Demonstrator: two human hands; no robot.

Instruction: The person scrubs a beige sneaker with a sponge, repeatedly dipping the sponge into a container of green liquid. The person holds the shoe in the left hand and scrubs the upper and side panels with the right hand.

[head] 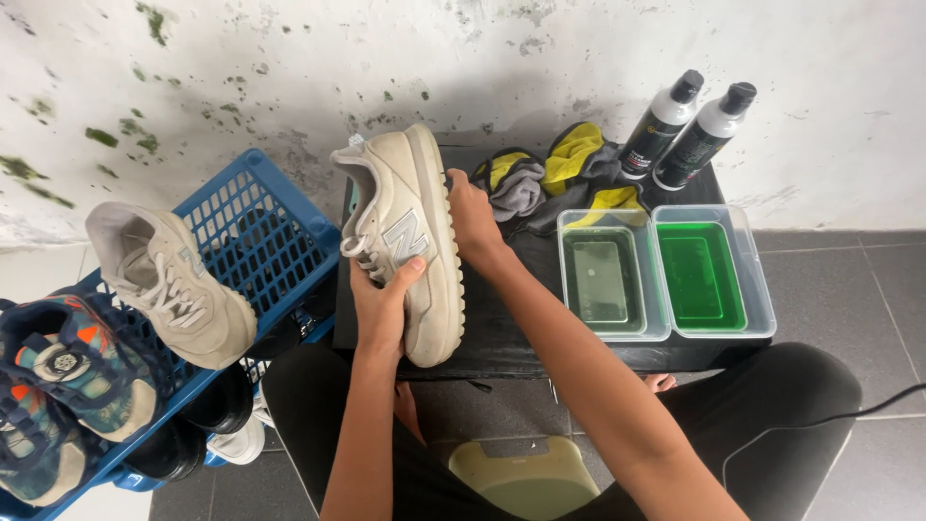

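Observation:
A beige sneaker [410,232] is held on its side over the black table [502,328], sole facing right. My left hand [381,309] grips it from below near the laces and side panel. On the sole side, near the heel, my right hand [475,220] presses against the shoe; whether it holds something small there is hidden. A second beige sneaker [164,285] lies on the rim of a blue plastic basket [260,227] at the left.
Two clear tubs stand on the table, one with dark green liquid [603,280], one with bright green liquid [702,278]. Grey and yellow cloths [555,174] and two spray bottles [685,130] sit behind. Colourful sneakers [58,386] fill the basket. A pale stool [526,478] is below.

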